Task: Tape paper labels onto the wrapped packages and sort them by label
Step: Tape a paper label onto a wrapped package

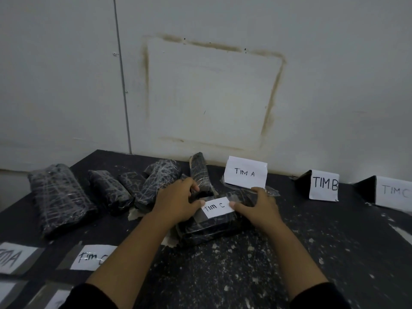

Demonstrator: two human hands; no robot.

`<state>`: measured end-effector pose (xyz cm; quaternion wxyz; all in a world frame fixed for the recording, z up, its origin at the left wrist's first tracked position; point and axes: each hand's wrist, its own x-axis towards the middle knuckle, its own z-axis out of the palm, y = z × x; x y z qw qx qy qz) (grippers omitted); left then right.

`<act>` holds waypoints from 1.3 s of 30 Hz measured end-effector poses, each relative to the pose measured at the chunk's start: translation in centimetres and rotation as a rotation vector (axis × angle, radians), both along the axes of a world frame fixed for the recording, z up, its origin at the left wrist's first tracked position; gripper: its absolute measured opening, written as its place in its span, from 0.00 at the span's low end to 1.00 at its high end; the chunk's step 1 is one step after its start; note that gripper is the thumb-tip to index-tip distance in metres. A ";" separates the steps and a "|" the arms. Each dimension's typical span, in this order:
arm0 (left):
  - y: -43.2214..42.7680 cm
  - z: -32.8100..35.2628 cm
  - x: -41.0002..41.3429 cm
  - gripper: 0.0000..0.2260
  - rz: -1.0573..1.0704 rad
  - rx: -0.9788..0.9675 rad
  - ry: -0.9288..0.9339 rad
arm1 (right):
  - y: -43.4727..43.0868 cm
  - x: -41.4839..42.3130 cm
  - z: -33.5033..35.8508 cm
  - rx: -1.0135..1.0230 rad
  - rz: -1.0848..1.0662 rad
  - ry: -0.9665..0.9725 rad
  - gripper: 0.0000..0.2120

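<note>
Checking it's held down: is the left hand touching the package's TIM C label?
Touching. In the head view the left hand has its thumb tip on the left edge of the TIM C label.

- At your 9 to 12 o'clock, wrapped packages (62, 197) crowd the way.
- The upright TIM A card (245, 172) and TIM B card (324, 185) block 1 to 3 o'clock.
- The table (289, 253) lies open from 4 to 6 o'clock.
- Flat labels (93, 256) lie at 8 o'clock.

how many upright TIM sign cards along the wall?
3: TIM A card just behind the right hand, TIM B card to its right, TIM C card at the right frame edge, cut off. More may be out of frame.
</note>
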<state>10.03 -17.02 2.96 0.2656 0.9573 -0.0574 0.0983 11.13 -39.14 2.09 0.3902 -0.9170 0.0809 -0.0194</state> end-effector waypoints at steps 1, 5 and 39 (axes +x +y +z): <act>-0.1 -0.3 -0.2 0.15 0.031 -0.012 -0.025 | 0.0 -0.1 -0.2 0.075 0.016 0.024 0.41; -0.7 -1.5 -1.3 0.17 0.183 -0.083 -0.109 | 0.4 -0.8 -0.8 0.094 0.008 0.002 0.35; -4.0 -4.1 -5.9 0.32 0.320 -0.659 -0.232 | 4.3 -6.2 -1.9 -0.309 -0.264 -0.289 0.59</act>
